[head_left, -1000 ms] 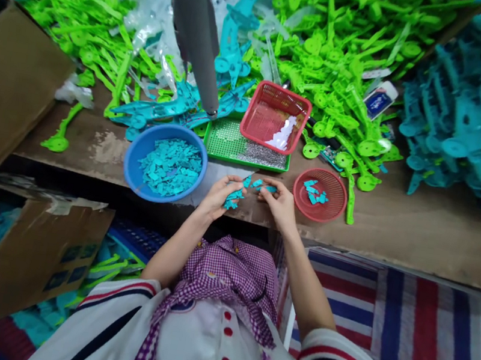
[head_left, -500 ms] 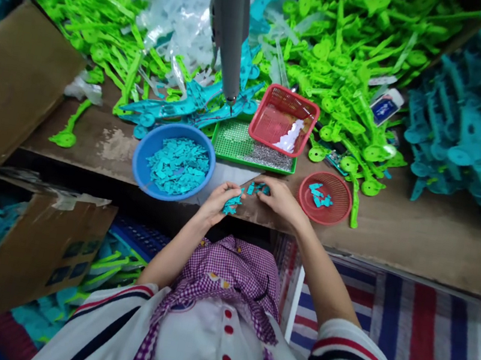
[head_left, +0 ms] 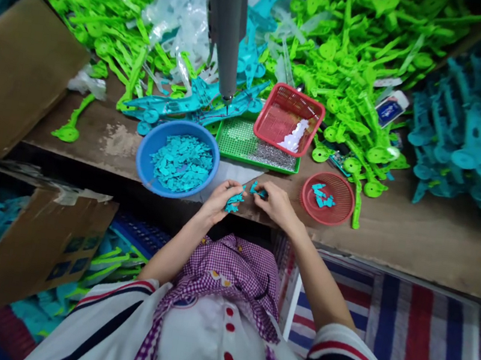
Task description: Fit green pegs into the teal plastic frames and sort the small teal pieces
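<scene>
I find the left grip [head_left: 221,201] closed about a bunch of small turquoise pieces [head_left: 234,202]. The right grip [head_left: 274,202] pinches turquoise bits [head_left: 256,188] at its fingertips; their count I cannot determine. I judge a light left hold, spreading the bunch, and a fingertip-only right pinch soundest against spills. Pose: 2 forearms [head_left: 318,265] converge at the front edge of the desk [head_left: 394,244], hands facing, just apart, between blue bowl [head_left: 142,167] and round red basket [head_left: 342,211].

Readable text: none is showing | small blue-and-white box [head_left: 391,109], upper right: bearing pale lettering too small to read | cardboard carton [head_left: 30,253], lower left: displaying four dark printed squares [head_left: 71,258], their symbols blurring | white shirt [head_left: 193,346]: showing a dark round emblem [head_left: 184,302], checked apron [head_left: 234,264] partly covering it
</scene>
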The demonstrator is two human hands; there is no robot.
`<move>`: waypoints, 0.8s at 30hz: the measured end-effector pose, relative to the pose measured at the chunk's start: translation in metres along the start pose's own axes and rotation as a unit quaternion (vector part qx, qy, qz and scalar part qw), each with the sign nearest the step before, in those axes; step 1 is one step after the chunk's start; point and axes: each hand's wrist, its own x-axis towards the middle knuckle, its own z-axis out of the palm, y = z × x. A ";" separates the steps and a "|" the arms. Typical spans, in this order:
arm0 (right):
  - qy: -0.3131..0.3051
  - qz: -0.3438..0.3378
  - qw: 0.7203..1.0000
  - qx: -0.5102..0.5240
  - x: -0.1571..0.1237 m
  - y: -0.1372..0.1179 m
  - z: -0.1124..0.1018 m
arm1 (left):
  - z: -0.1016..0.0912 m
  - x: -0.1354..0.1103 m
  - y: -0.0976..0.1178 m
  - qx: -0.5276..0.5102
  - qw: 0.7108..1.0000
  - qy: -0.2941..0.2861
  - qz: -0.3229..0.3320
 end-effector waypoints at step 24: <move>-0.041 0.001 0.986 -0.159 0.010 -0.020 -0.023 | 0.007 -0.006 0.006 -0.042 0.997 -0.002 -0.063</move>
